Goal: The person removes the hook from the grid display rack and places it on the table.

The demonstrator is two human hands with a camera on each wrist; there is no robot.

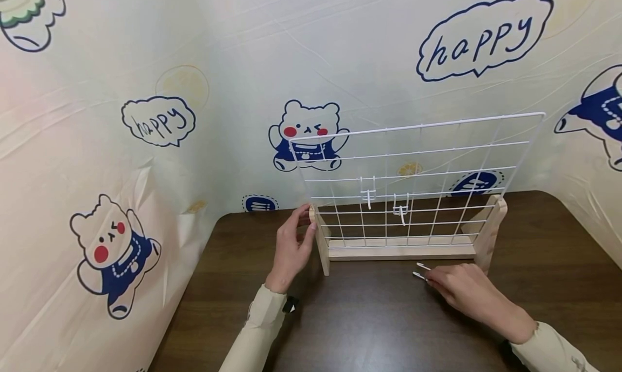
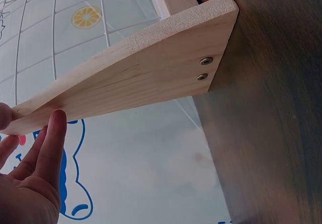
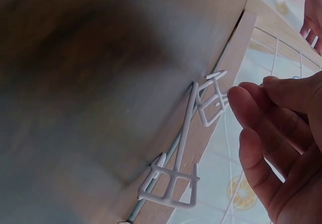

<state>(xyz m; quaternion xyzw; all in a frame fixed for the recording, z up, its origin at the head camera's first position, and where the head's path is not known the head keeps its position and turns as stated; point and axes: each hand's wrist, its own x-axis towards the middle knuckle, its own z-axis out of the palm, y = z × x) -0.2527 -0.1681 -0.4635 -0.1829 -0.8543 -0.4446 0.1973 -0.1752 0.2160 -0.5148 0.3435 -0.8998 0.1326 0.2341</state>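
Note:
A white wire grid (image 1: 418, 127) stands in a wooden base (image 1: 403, 249). With its thumb on one side and fingers on the other, my left hand (image 1: 293, 248) grips the upper end of the left wooden side panel (image 2: 146, 65). My right hand (image 1: 468, 291) is low, in front of the base's right part, pinching a white wire hook (image 3: 216, 75) at the fingertips. Just below that one in the right wrist view, another white wire hook (image 3: 187, 123) overlaps the wooden bar. On the grid hang a white hook (image 1: 368, 198) at left and a lower white hook (image 1: 400, 211).
The base stands on a dark brown wooden table (image 1: 369, 329), its right side panel (image 1: 491, 237) near my right hand. A pale printed sheet (image 1: 233, 64) with cartoon bears surrounds the table behind and at both sides. Two screws (image 2: 206, 61) show in the left panel.

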